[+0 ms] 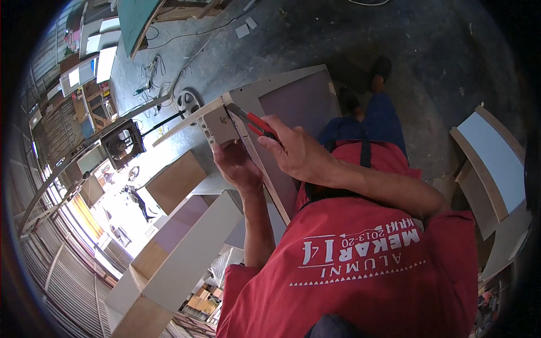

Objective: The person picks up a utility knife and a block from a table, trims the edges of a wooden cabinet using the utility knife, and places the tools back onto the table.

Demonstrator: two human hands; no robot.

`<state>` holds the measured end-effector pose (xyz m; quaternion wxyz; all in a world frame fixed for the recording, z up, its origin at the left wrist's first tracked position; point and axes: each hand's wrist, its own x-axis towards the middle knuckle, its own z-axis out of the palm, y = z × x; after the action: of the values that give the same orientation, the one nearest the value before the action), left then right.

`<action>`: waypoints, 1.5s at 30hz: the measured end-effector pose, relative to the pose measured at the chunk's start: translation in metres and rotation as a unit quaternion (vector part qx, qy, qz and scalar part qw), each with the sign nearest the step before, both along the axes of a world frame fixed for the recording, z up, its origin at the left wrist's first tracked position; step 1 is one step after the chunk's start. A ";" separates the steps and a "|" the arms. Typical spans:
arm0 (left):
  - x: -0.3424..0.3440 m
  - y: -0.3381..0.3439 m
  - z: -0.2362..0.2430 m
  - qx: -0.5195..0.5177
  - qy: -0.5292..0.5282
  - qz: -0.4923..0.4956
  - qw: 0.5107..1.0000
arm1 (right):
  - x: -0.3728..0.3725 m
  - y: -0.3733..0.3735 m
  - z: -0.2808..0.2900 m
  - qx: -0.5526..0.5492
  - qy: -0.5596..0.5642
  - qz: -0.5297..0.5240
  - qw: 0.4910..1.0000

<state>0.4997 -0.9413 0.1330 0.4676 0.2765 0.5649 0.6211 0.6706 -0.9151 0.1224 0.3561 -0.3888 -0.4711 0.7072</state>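
Note:
My right hand (298, 152) is closed around a red-and-black handled tool (260, 125), whose metal blade points up and left onto the edge of a pale wooden cabinet frame (215, 105). Just left of the blade, my left hand (239, 166) grips a small grey-brown piece (220, 125) with a pale, patterned edge, held against that frame. A narrow wooden strip runs down from there beside my left wrist. The cabinet's purple inner panel (296, 98) lies behind my hands, above my red shirt.
Several unfinished boxes and panels (186, 242) stand at lower left, a light blue panel piece (493, 158) at right. A floodlight (121, 143) on a pole, a grey wheel-like object (189, 101) and cables sit at left and behind. A green board (132, 22) is at the top.

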 end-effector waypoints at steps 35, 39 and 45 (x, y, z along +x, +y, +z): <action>0.009 -0.001 0.003 -0.007 -0.017 0.047 0.999 | 0.018 0.019 0.009 0.008 -0.066 0.043 0.997; 0.008 -0.003 -0.001 0.001 0.016 0.060 0.998 | 0.014 0.019 0.005 0.017 -0.039 0.031 0.999; 0.006 -0.006 -0.004 -0.027 0.047 0.082 0.995 | 0.011 0.016 0.007 0.010 -0.016 -0.018 1.000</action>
<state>0.5053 -0.9476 0.1290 0.3955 0.2459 0.6234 0.6281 0.6820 -0.8991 0.1293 0.3650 -0.4049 -0.4772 0.6893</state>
